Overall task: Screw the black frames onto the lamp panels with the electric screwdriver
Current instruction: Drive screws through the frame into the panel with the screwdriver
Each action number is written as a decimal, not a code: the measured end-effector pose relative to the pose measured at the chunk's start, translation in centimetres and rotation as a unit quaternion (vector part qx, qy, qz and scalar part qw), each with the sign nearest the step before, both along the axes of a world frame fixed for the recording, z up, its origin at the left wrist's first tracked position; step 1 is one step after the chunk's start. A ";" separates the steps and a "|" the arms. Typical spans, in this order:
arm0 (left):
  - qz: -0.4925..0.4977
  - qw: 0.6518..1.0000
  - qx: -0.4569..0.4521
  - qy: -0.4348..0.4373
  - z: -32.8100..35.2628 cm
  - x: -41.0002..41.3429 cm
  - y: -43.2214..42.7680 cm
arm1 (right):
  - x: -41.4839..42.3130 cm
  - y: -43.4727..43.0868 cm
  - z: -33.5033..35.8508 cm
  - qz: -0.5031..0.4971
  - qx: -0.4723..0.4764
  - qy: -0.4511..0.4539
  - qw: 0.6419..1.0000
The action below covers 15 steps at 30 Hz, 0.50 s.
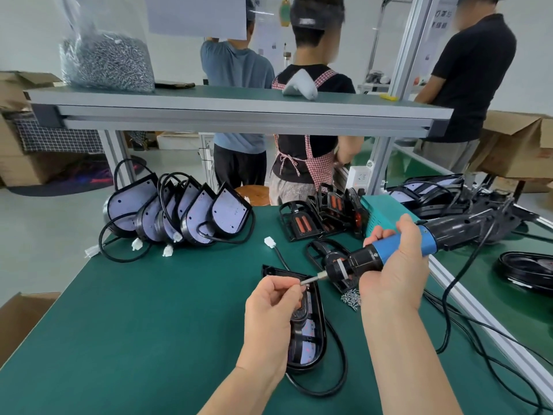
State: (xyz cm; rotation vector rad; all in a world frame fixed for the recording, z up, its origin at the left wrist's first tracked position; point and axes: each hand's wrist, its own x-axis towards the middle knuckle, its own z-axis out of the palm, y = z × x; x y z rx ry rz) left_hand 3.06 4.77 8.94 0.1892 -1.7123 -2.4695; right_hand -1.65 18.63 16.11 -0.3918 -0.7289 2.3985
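Writing first: nothing legible. The paper sheet hung far behind the lamp panel has print, too blurred. The sign far behind-right of the panel shows a few characters, also blurred. No brand readable on the electric screwdriver.

Hidden/unclear: the left hand covers the panel's upper left part, so only the lower stretch of its black frame and strips of pale board show. The bit ends inside the left fingertips (screw on it or not, can't tell, too small). The screw bag on the shelf far behind the panel is cut off at the top.

Hands: left one is curled, thumb and forefinger pinching the bit tip, right over the panel's far end. The right hand is wrapped round the screwdriver's blue barrel, up and right of the panel, tool tilted down-left toward it.

The panel lies flat on the green worktop, with its cable looping off its right side. Loose screws sit just right of the panel, spare frames behind-right. A row of panels leans behind-left.
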 end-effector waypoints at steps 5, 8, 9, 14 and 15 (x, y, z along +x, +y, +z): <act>0.004 1.000 -0.006 0.005 0.2 -0.1 -0.4 | 0.0 -0.5 0.1 0.001 0.018 0.008 1.000; 0.011 1.000 -0.022 0.003 0.0 0.2 -0.6 | 0.0 -0.8 0.1 -0.001 0.034 0.011 0.999; 0.015 1.000 -0.022 0.003 -0.1 0.2 -0.7 | -0.1 -1.0 0.1 0.000 0.039 0.013 0.999; 0.011 1.000 0.015 -0.020 -0.2 0.3 -1.0 | 0.1 -1.7 0.1 0.015 0.072 0.031 0.997; -0.009 0.998 0.057 -0.038 -0.1 0.3 -1.3 | 0.1 -1.8 0.1 0.028 0.076 0.042 0.996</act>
